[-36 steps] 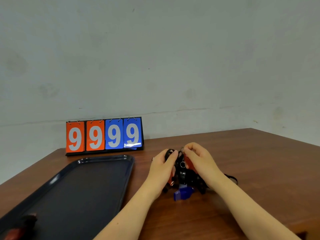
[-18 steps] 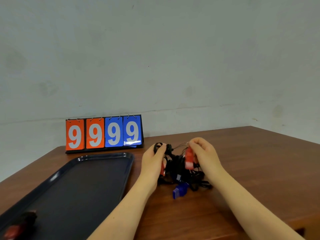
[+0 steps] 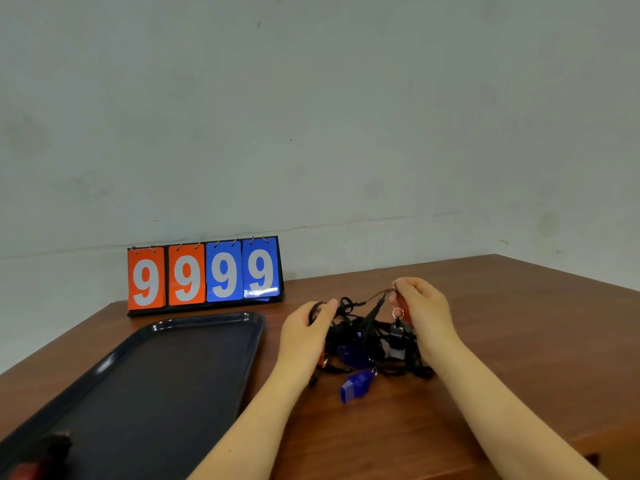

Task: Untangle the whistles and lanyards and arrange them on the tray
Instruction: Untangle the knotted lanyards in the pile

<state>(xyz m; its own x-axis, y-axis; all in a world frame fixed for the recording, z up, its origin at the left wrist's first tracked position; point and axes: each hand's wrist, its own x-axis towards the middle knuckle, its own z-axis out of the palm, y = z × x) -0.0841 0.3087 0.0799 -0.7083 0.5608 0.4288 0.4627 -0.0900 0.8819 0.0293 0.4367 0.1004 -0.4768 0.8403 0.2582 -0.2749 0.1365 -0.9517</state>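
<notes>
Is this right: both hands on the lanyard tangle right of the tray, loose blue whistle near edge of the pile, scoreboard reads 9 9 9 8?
Not quite. In the head view the scoreboard reads 9 9 9 9, not 9 9 9 8. The rest holds: left hand and right hand work the lanyard tangle right of the tray, with the blue whistle at its near edge.
</notes>
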